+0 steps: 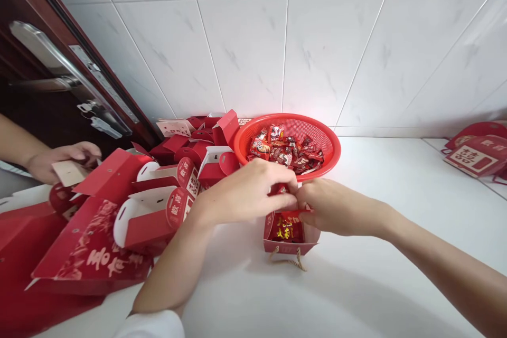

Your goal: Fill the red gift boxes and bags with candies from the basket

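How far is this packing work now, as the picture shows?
Done, it seems: a gold-lettered packet lies in the rope-handled box. In hand: the left hand seems to hold something red at that box; the right hand is beside it. Left, probably: open boxes, contents unclear, and wrapped sweets in the colander.

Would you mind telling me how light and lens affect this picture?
Head view: soft shadows on the white counter near the small open box; pale sheen on the wall tiles, upper right; dark door at left; wide-angle stretching splays the tile lines; red boxes at far left look soft.
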Motion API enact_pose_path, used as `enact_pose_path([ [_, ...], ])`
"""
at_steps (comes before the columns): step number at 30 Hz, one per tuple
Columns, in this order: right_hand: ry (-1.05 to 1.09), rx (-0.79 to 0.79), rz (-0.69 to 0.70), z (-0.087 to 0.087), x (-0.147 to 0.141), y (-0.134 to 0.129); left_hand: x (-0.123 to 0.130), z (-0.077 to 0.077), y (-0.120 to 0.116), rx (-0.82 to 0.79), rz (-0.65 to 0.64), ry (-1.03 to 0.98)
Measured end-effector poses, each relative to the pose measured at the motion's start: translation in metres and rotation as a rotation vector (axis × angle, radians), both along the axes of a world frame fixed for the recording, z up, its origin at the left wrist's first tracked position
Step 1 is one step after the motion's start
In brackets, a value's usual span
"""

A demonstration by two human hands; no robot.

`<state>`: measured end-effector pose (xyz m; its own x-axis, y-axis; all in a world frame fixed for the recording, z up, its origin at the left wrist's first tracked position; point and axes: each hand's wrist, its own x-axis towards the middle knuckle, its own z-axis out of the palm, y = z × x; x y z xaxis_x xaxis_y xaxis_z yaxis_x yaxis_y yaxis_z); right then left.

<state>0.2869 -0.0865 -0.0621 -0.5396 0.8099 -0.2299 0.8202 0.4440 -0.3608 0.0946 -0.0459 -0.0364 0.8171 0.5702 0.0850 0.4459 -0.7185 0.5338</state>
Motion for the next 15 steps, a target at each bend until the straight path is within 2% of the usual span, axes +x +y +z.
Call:
enact_pose_path([
  [3, -0.235, 0.125, 0.099, -0.009, -0.008, -0.002, 0.003, -0.006, 0.002, -0.013, -0.132, 0.178],
  [7, -0.264, 0.248, 0.156, -0.022, -0.011, -0.002, -0.001, -0.011, 0.001, 0.022, -0.082, 0.364],
  [12, -0.252, 0.239, 0.241, -0.022, -0.011, -0.002, -0.01, -0.008, 0.0, 0.009, -0.055, 0.376],
  [15, -0.175, 0.225, 0.159, -0.014, -0.012, -0.001, -0.009, -0.006, 0.001, -0.02, -0.057, 0.316],
])
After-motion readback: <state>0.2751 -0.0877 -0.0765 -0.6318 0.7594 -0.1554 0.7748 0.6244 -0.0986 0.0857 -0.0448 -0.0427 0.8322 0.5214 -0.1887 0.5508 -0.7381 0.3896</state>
